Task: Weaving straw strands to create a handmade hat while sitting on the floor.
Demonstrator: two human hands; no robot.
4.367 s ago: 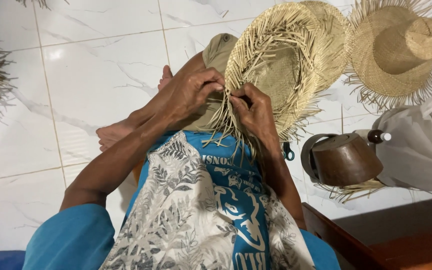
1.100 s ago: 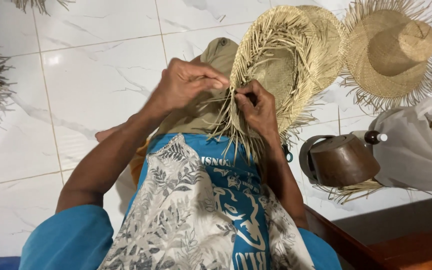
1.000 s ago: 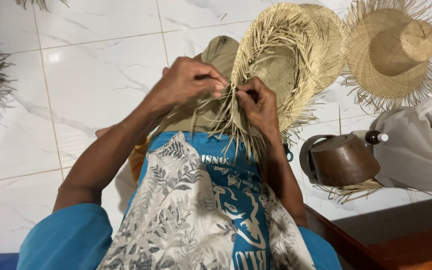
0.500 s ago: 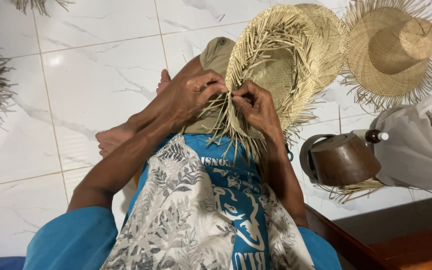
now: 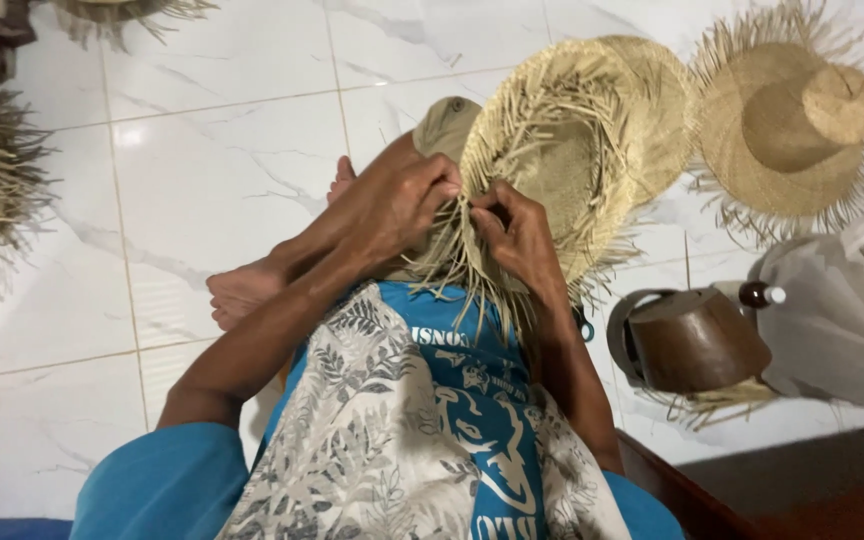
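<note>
Both hands pinch loose strands at the straw hat (image 5: pixel 572 160) brim: left hand (image 5: pixel 397 205) and right hand (image 5: pixel 517 235) should keep strands taut and tuck each tightly.

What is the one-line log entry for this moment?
left hand: grips straw hat brim | right hand: pinches loose strands | second hat: on floor

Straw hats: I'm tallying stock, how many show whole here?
2: the straw hat being worked under both hands, and a fringed hat on the floor, upper right. Cut-off straw pieces at left may be more.
</note>
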